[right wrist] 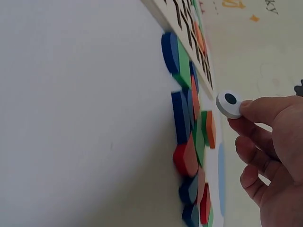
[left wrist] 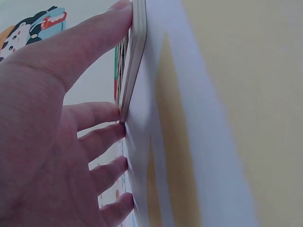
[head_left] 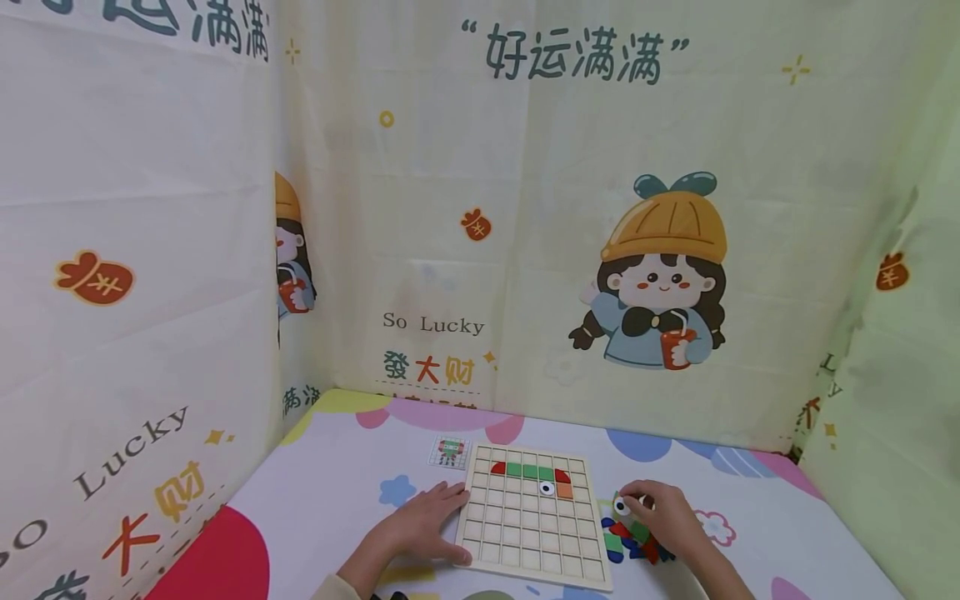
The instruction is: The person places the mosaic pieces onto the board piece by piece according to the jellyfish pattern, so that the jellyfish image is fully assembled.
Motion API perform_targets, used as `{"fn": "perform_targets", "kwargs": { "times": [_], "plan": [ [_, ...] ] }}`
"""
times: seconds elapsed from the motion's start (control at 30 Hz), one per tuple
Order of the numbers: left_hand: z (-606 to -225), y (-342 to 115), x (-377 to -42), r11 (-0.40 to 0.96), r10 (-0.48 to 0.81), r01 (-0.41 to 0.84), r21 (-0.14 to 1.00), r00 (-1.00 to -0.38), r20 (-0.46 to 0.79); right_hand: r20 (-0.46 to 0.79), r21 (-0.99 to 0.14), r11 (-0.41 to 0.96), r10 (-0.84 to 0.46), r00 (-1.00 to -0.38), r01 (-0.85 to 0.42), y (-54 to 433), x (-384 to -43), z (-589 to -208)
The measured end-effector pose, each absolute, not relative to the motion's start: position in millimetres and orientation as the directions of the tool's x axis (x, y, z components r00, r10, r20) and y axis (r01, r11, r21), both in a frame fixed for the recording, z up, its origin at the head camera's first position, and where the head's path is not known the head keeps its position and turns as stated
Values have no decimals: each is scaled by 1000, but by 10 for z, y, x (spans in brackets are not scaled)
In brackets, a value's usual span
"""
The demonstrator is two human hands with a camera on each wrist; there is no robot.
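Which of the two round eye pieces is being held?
The pinched eye piece, held off the grid board by the right hand; the seated eye piece lies on that board, untouched.

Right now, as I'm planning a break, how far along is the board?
Done: green pieces between two red pieces on the board, with one eye and an orange block below.
In hand: a second eye, pinched by the right hand.
Left: that eye isn't placed yet, most of the board looks bare, and loose pieces lie beside it. The card's pattern is too small to check.
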State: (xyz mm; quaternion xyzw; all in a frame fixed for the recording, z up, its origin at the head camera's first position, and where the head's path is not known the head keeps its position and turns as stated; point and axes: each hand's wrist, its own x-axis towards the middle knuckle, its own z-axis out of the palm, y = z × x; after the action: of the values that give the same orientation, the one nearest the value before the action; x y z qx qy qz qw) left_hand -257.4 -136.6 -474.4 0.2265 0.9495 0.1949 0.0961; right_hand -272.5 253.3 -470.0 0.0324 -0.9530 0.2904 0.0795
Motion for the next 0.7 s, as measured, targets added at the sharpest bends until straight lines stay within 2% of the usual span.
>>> {"fn": "perform_targets", "kwargs": {
  "times": [0.7],
  "plan": [
    [-4771,-1367,-2584,824,462,389,412,-882,-92,174,-598,786,-66,-983,-158,2053,-3043,-4805]
  ]
}}
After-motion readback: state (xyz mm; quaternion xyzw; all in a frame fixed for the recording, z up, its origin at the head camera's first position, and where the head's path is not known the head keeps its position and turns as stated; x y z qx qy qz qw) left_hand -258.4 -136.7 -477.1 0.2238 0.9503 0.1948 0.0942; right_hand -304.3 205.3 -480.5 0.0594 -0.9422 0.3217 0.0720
